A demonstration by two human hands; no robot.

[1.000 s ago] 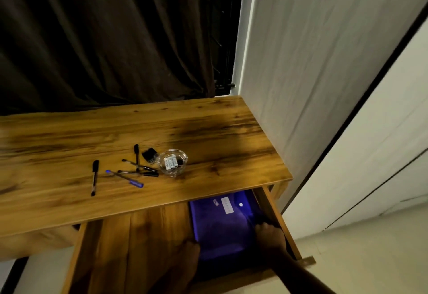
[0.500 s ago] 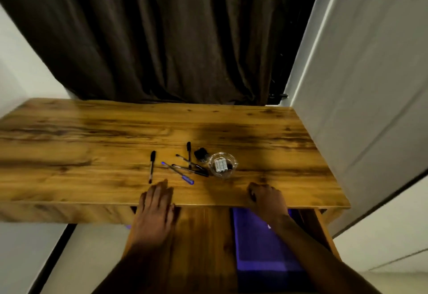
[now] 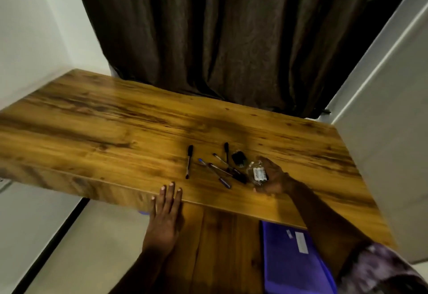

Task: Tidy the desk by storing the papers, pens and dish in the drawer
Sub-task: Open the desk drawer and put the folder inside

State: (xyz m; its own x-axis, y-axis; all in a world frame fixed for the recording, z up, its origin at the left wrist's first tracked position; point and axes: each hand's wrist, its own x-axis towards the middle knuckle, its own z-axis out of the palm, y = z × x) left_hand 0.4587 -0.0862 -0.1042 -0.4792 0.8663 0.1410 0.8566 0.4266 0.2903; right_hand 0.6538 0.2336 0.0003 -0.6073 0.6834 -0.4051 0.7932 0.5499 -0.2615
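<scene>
**Right hand reaches the dish; pens wait their turn**

A second ago both hands were down in the open drawer (image 3: 222, 247), settling the purple folder (image 3: 291, 263) against its right side. Now the right hand (image 3: 273, 180) has come up and forward over the wooden surface (image 3: 115, 136) and its fingers curl around the small glass dish (image 3: 257, 173), which still looks to be resting on the wood rather than lifted. The left hand (image 3: 165, 215) has risen too, and lies flat and open, fingers spread, with the fingertips on the front edge of the surface, holding nothing.

To my eye this means the papers are already stored and the dish is the next thing to go. The pens (image 3: 217, 171) lie untouched in a loose scatter just left of the dish, one black pen (image 3: 189, 161) a little apart from the rest, and a small black object (image 3: 238, 158) sits just behind the dish. All of that has yet to follow.

As for writing: the folder carries a white label (image 3: 301, 242) and a smaller tag beside it, but nothing on them can be read. The white cylinders (image 3: 260, 174) inside the dish show faint dark print, too small and blurred to make out. I see no brand anywhere.
</scene>
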